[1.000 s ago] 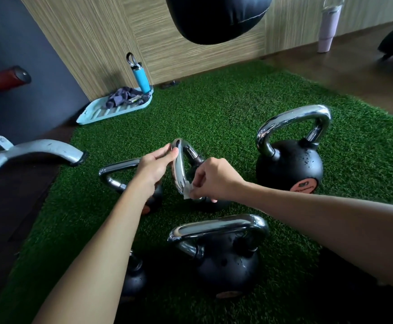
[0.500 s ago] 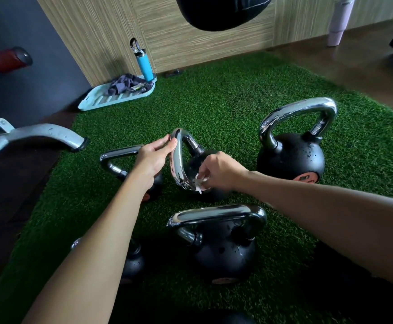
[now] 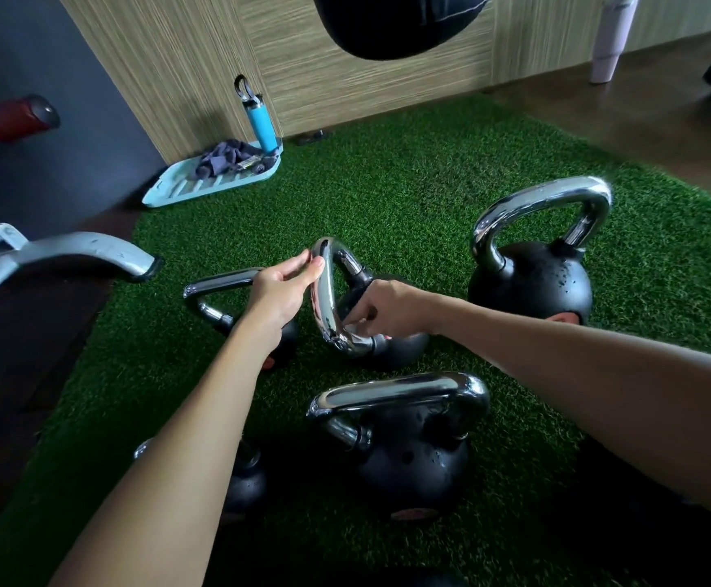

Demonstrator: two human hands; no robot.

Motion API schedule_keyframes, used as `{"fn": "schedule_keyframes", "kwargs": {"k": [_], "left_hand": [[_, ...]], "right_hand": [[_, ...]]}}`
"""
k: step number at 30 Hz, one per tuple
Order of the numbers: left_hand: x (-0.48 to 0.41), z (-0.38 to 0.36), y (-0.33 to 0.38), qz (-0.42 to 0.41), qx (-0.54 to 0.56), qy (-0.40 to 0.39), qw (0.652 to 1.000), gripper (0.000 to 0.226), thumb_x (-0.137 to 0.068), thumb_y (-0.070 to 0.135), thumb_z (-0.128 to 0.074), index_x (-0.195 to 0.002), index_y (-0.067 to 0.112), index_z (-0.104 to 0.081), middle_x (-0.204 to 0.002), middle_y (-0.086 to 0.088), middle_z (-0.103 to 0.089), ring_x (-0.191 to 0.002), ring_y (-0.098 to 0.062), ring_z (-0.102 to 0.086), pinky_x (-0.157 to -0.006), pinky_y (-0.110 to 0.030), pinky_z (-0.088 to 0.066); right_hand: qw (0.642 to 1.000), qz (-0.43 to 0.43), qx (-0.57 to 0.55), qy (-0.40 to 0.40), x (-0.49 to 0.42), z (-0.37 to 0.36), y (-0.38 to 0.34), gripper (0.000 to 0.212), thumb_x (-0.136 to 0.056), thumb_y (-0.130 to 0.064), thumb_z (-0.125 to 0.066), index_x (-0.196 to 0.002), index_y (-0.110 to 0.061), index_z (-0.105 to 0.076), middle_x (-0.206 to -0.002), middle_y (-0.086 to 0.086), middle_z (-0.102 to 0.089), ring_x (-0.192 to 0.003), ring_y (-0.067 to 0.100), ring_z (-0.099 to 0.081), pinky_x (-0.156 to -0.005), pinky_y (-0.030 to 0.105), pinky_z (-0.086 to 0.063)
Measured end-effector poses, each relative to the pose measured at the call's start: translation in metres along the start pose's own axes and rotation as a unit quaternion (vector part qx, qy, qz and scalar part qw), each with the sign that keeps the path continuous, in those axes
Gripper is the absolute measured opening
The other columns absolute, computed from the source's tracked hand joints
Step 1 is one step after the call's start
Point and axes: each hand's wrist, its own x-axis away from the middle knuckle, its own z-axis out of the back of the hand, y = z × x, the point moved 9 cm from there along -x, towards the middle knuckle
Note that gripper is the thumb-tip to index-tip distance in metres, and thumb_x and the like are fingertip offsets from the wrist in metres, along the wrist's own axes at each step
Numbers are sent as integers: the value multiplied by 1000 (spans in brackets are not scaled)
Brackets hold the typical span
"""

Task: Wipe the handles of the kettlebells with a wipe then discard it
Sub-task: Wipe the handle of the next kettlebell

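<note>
Far left of the left hand: grey machine leg (image 3: pixel 91 252) on the dark floor. Just behind that hand, a kettlebell (image 3: pixel 218 282) with its handle leaning left. Left hand (image 3: pixel 286 290) – thumb and fingertips pinch the top bend of the chrome handle (image 3: pixel 317 298) of the middle kettlebell (image 3: pixel 404 349), which lies tilted on the green turf (image 3: pixel 430 184). Right hand (image 3: pixel 387 311) – fingers curled, pressing the wipe (image 3: pixel 347 331) against the lower bend of the same handle; only a small white scrap shows under the fingertips. Below both hands, nearer the camera: another kettlebell (image 3: pixel 413 459), upright. Right of the right hand: largest kettlebell (image 3: pixel 531 286), upright, droplets on its body
</note>
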Motion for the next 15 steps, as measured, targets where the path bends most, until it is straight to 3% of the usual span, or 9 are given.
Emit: {"fn": "schedule_keyframes", "kwargs": {"k": [4,8,11,15], "left_hand": [[2,2,2,5,-6,-11,1000,54,-81,58,-73,-132,44,-61,-155,6,-46,-134,-29,-50,-117,-53,-34],[4,3,7,-7,-22,-5,1000,54,-85,54,-73,-135,38,-61,-152,10,-49,-138,-24,-47,-118,-45,-31],[9,5,8,-8,-39,9,999,53,-87,54,-71,-136,38,-61,-152,10,-48,-140,-22,-43,-115,-43,-31],[8,6,10,-20,-41,12,999,51,-88,53,-70,-136,36,-61,-152,11,-49,-141,-21,-43,-112,-39,-32]], "right_hand": [[982,-30,-185,6,0,3,3,22,-85,-12,-77,-106,-8,-77,-79,-7,-73,-49,-4,-54,-46,12,-41],[985,-48,-166,-5,1,3,5,18,-83,-10,-79,-101,-9,-78,-72,-8,-73,-44,-3,-51,-42,12,-37],[959,-75,-272,-8,-3,-4,11,12,-80,-11,-80,-92,-12,-78,-73,-3,-75,-51,7,-49,-49,22,-37],[918,-110,-366,110,-17,14,19,17,-75,-20,-84,-89,-20,-75,-83,4,-74,-53,7,-45,-47,20,-36]]}}
